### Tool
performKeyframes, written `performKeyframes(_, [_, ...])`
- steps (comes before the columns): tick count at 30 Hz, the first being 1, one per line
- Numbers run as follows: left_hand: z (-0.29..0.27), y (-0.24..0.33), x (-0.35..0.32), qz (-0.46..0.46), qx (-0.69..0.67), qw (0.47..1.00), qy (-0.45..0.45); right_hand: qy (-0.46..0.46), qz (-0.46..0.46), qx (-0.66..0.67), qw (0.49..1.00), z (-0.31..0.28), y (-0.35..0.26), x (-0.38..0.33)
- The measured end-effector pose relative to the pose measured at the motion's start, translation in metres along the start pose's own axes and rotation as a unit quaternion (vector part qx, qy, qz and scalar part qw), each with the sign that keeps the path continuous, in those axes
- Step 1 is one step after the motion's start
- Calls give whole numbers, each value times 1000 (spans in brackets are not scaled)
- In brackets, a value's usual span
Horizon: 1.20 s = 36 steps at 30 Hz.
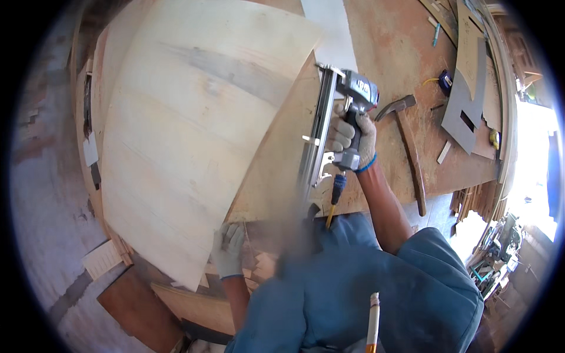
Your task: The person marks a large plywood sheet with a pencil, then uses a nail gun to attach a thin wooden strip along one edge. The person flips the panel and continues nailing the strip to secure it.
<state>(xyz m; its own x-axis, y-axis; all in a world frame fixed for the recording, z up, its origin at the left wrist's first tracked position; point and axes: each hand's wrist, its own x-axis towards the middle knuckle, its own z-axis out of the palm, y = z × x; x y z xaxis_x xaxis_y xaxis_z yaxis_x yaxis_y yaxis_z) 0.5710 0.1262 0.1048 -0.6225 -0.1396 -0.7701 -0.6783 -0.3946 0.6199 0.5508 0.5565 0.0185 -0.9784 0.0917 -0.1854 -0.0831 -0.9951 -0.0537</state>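
Observation:
My right hand (359,136), in a pale work glove with a blue cuff, wraps round the handle of a pneumatic nail gun (359,93). The gun's long silver magazine is on the left, and a yellow hose runs from the blue fitting under its handle. A large pale plywood sheet (182,135) lies aslant on the workbench (276,165). At the sheet's lower right edge, my gloved left hand (228,250) has its fingers curled against the wood; part of its grip is hidden. A blurred patch covers the magazine's lower end.
Right of the nail gun lies a hammer (411,150) with a wooden handle. Farther right are a tape measure (445,81), grey flat templates (462,120) and a teal pen (436,35). Wood offcuts and a brown board (141,306) lie below the bench. A cigarette (373,323) shows close up.

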Motion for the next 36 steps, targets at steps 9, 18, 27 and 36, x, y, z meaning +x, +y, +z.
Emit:
performKeyframes(9, [103, -16, -65, 235, 362, 881, -193, -74, 28, 11, 997, 41, 51, 31])
performKeyframes(18, [182, 21, -91, 117, -29, 990, -77, 102, 47, -145, 983, 21, 138, -31])
performKeyframes(27, [184, -3, 20, 433, 450, 734, -267, 217, 4, -129, 968, 24, 74, -62])
performKeyframes(36, [267, -36, 166, 610, 727, 289, -129, 168, -43, -51, 984, -15, 34, -108])
